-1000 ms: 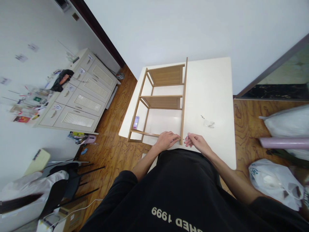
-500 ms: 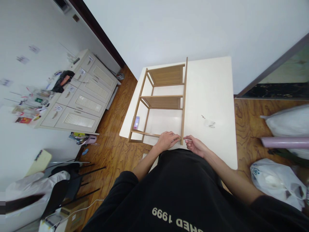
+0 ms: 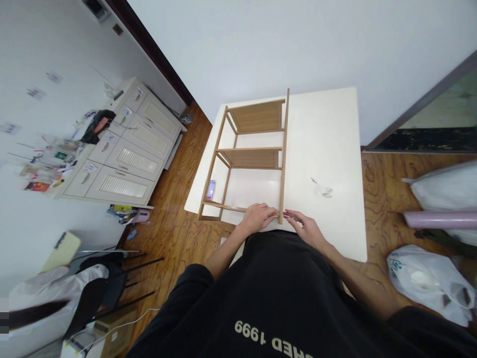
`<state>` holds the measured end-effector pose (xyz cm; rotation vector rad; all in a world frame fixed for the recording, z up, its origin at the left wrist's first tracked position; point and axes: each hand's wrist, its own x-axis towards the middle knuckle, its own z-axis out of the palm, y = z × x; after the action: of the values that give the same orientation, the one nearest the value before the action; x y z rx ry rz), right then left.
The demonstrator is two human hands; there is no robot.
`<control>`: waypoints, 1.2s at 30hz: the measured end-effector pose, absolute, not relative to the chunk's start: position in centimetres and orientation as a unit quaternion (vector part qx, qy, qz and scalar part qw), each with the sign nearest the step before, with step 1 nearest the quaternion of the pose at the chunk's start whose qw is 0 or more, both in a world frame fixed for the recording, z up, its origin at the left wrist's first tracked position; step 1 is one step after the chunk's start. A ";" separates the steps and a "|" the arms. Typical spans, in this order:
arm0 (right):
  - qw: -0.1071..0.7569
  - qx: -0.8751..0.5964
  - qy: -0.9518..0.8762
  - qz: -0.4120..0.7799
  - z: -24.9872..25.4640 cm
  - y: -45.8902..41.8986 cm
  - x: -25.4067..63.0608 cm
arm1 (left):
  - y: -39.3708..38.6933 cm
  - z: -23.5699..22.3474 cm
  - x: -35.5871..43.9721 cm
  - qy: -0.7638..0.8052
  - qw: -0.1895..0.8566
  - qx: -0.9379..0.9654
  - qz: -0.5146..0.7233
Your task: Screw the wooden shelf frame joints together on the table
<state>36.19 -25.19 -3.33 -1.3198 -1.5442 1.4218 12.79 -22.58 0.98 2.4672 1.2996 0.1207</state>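
Head-worn view, down onto hands [image 3: 256, 218]

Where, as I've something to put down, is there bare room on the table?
The table has its widest bare patch between the frame, the wall and the bag; a smaller one lies between bag, right hand and the table's right edge. Crowded: the frame's near right corner, between left hand and right hand.

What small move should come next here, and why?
Perhaps a slight twist by the right hand: it sits outside the near end of the wooden shelf frame's right rail, while the left hand rests opposite, placed to brace the rail.
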 end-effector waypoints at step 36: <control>0.313 -0.485 -0.538 0.614 0.0 -26.2 35.3 | -22.5 0.6 12.7 0.460 0.168 0.871 0.049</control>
<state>35.33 -26.21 -0.04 -1.2796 -1.4178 1.6198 12.68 -22.48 0.56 2.4772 1.3077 0.1406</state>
